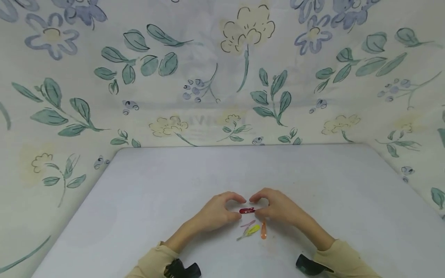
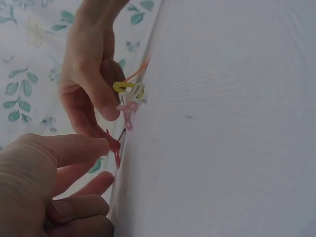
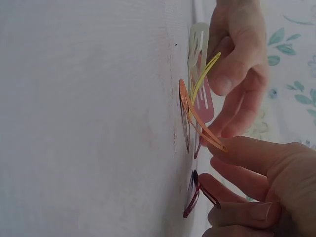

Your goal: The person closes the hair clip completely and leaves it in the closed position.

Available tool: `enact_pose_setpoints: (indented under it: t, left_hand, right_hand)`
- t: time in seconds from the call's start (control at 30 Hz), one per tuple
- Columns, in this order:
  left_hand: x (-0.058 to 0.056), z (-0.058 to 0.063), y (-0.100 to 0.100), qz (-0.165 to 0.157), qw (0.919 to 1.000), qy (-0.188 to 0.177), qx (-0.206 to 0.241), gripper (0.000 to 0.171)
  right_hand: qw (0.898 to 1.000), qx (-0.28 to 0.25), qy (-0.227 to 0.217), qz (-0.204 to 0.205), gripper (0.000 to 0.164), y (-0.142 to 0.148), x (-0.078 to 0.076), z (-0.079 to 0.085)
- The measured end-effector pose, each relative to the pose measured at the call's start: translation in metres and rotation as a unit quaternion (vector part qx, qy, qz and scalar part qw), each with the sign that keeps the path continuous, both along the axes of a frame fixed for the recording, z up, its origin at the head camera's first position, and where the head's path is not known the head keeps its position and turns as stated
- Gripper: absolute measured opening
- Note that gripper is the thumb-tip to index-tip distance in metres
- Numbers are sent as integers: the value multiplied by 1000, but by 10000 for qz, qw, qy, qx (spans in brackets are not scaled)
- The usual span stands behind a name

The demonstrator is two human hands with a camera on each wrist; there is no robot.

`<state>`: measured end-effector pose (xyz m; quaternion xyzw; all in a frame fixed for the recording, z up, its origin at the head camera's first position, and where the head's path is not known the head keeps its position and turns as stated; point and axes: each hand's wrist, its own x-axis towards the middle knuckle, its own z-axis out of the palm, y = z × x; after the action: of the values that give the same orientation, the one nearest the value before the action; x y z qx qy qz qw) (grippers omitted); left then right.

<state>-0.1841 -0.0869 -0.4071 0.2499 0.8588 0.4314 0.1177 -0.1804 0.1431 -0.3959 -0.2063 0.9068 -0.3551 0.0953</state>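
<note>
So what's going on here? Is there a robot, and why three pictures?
No robot, just a person's bare left hand and right hand. The wide picture comes from a camera on the head, looking forward and down. The other two come from cameras on the wrists, so the hands look closer. On the white table lie little hair clips: an orange clip, a yellow clip, a pink clip and a pale clip. A dark red clip is between the hands; I can't tell whether fingers grip it or only touch it.
</note>
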Motion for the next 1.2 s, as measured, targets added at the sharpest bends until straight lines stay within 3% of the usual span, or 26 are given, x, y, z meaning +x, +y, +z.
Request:
enact_pose_setpoints:
  t: [0.5, 0.93, 1.2]
  left_hand:
    - [2, -1, 6, 128, 9990, 412, -96, 28]
    - [2, -2, 8, 181, 9964, 747, -361, 22]
    - [3, -1, 9, 114, 9964, 710, -441, 19]
  right_hand:
    - [9952, 769, 341, -504, 23, -14, 6, -2]
    - [9899, 1139, 583, -611, 16, -24, 12, 1]
    - [9891, 1232, 561, -581, 11, -27, 12, 0]
